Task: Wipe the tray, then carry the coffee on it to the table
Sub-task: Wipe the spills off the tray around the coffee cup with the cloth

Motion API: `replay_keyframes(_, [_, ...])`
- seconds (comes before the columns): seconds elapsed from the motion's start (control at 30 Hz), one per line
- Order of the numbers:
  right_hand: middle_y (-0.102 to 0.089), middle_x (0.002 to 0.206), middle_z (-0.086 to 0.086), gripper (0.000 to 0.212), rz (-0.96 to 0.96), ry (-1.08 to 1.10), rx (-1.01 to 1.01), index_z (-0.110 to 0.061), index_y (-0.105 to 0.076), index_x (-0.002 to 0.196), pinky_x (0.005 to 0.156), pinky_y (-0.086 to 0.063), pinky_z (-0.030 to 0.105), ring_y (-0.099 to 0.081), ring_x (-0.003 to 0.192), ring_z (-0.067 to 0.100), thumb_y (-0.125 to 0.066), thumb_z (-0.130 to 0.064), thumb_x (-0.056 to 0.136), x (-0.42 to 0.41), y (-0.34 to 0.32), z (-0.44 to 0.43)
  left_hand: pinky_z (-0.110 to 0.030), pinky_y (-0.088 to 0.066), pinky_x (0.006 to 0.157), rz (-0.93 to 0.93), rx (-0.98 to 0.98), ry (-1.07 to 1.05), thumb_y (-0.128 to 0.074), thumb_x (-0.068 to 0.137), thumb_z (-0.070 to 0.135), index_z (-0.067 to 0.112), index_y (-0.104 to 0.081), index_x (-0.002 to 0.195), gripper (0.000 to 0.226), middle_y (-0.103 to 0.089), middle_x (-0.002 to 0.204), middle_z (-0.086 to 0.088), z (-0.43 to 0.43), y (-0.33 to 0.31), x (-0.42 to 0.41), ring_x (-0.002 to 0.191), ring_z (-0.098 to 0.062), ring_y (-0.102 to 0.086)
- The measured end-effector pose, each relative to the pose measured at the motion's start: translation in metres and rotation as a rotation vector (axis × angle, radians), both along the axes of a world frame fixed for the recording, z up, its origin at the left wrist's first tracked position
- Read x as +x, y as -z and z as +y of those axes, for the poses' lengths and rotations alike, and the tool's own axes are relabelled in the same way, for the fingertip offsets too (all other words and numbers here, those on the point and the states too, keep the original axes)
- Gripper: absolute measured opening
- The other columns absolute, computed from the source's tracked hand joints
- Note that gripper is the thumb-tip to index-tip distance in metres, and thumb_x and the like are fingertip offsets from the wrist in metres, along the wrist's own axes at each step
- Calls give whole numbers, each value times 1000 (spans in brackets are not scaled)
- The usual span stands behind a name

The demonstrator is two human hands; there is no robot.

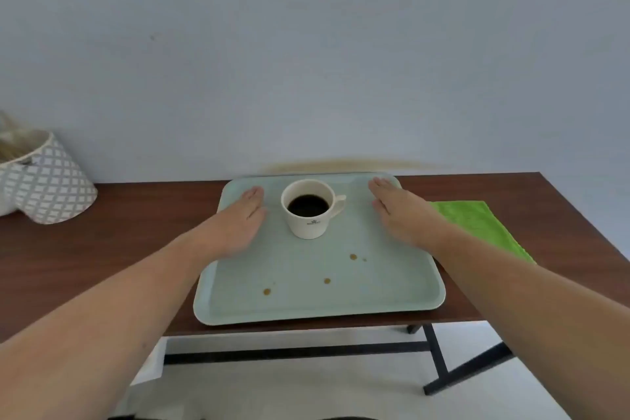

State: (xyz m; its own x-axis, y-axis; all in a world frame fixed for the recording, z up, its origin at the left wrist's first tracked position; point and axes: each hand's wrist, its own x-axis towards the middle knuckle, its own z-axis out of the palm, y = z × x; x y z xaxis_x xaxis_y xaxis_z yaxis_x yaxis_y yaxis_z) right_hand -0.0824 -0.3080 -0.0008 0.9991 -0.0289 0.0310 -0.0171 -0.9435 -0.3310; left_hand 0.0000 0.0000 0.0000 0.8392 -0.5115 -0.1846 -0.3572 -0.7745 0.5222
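A pale green tray (pixel 402 290) lies on a dark wooden table (pixel 102 249), reaching its front edge. Toward the tray's back stands a white cup of black coffee (pixel 308 211), handle pointing right. Several small brown coffee drops (pixel 353 256) dot the tray's front half. My left hand (pixel 240 223) hovers flat over the tray just left of the cup, fingers extended, holding nothing. My right hand (pixel 400 211) is flat over the tray's right back part, also holding nothing. A folded green cloth (pixel 484 225) lies on the table right of the tray, partly hidden by my right forearm.
A white and grey patterned basket (pixel 47 181) stands at the table's back left. A plain pale wall rises right behind the table. The table's black metal legs (pixel 439 361) and a light floor show below the front edge.
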Motion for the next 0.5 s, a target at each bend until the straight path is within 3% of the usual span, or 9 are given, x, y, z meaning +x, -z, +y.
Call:
replay_keyframes(0.23, [-25, 162, 6, 50, 33, 11, -21, -11, -27, 152, 119, -22, 34, -17, 149, 15, -33, -21, 104, 1, 7, -1, -16, 4, 109, -98, 94, 31, -25, 103, 30, 11, -13, 152, 54, -8, 162, -1, 6, 19, 8, 147, -9, -4])
replay_keyframes(0.37, [-24, 162, 6, 51, 44, 28, -8, -11, -25, 154, 117, -17, 29, -16, 150, 14, -32, -21, 104, -1, 8, -2, -23, -10, 115, -212, 64, 13, -30, 101, 31, 15, -27, 150, 52, -25, 159, 1, 9, 20, 17, 144, -11, -20])
replay_keyframes(0.5, [-32, 159, 6, 51, 19, 93, 87, -14, -31, 153, 117, -24, 33, -28, 146, 20, -38, -21, 102, -5, 1, -3, -24, -11, 115, -391, 177, 101, -24, 96, 45, 17, -27, 150, 61, -27, 158, 1, 18, 32, 15, 143, -13, -24])
